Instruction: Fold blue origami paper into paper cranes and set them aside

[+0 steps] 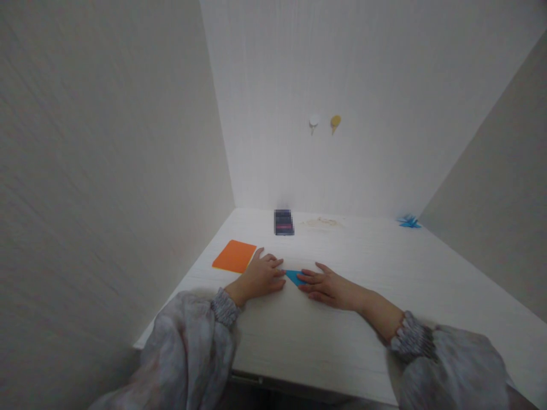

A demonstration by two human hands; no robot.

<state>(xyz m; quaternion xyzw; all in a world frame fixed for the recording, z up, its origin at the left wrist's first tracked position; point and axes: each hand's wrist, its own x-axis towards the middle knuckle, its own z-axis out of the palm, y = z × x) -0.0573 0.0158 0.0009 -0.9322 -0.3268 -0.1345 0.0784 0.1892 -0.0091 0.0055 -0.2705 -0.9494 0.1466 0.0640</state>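
Observation:
A small piece of blue paper, folded to a point, lies flat on the white table between my hands. My right hand rests over its right part with the fingers stretched out, hiding some of it. On the other side, my left hand lies with spread fingers, its tips at the paper's left corner. Left of that hand is a stack of orange square paper, with a yellow edge showing beneath.
Near the back wall stands a dark, blurred-out object. A folded blue paper shape sits in the far right corner. A white hook and a yellow hook are on the wall. Walls close in both sides.

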